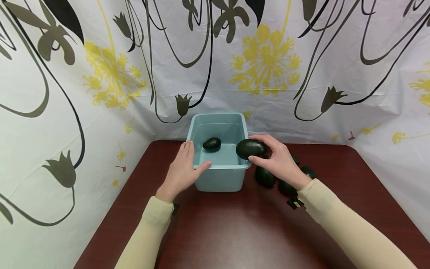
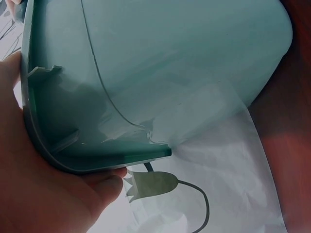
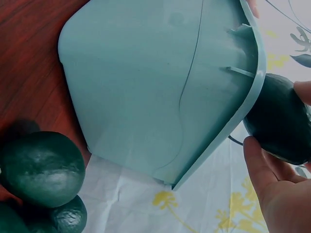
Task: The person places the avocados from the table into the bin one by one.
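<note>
The right hand's grip [image 1: 279, 160] is clamped on an avocado [image 1: 250, 148], thumb on the near side and fingers on the far side. That avocado sits at the grip's left end, at the right rim of a pale blue tub [image 1: 220, 181]; whether it touches the rim I cannot tell. The left hand's grip [image 1: 181, 170] is spread rather than closed: its fingers lie fairly straight along the tub's left rim and its thumb reaches apart over the near rim, seemingly to steady the tub.

The work looks to be moving avocados into the tub, and it seems at an early stage. One is done: a single avocado [image 1: 212, 144] lies on the tub's floor, to the left of the right grip and just beyond the left one. A second is in the right grip, not yet let go inside. Left to do are several more avocados [image 1: 265, 177], clustered on the bench [image 1: 228, 228] below and to the right of the right grip, just beside the tub. The hand and forearm partly cover that cluster, so I cannot give an exact count.
</note>
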Demonstrator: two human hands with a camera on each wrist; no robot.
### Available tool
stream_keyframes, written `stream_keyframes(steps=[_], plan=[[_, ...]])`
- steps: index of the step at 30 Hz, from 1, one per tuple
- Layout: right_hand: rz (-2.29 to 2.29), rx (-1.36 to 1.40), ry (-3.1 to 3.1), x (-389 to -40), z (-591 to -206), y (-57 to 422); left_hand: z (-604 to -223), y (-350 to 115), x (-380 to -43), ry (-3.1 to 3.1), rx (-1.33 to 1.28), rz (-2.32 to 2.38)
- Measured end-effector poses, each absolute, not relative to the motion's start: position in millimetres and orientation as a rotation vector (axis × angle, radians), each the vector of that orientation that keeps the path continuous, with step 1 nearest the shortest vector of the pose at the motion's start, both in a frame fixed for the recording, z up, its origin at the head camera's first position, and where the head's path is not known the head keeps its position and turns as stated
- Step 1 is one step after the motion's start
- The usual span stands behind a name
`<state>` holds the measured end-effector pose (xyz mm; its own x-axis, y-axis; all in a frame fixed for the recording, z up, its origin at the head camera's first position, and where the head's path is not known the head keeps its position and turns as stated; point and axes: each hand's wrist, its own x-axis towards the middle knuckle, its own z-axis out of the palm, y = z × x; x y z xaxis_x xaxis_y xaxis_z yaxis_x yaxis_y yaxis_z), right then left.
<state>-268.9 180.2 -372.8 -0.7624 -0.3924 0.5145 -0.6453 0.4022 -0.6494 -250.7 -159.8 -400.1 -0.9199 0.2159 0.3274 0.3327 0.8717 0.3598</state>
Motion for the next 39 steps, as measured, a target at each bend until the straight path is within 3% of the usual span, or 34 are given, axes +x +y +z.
stream_keyframes(steps=[15,39], plan=[[1.121,1.135,-2.444,-278,-369,167,-401,-159,-251,-2.782,-0.403,-0.605],[0.985,1.26,-2.575,-294,-365,160,-401,-159,-250,-2.781,-0.395,-0.603]])
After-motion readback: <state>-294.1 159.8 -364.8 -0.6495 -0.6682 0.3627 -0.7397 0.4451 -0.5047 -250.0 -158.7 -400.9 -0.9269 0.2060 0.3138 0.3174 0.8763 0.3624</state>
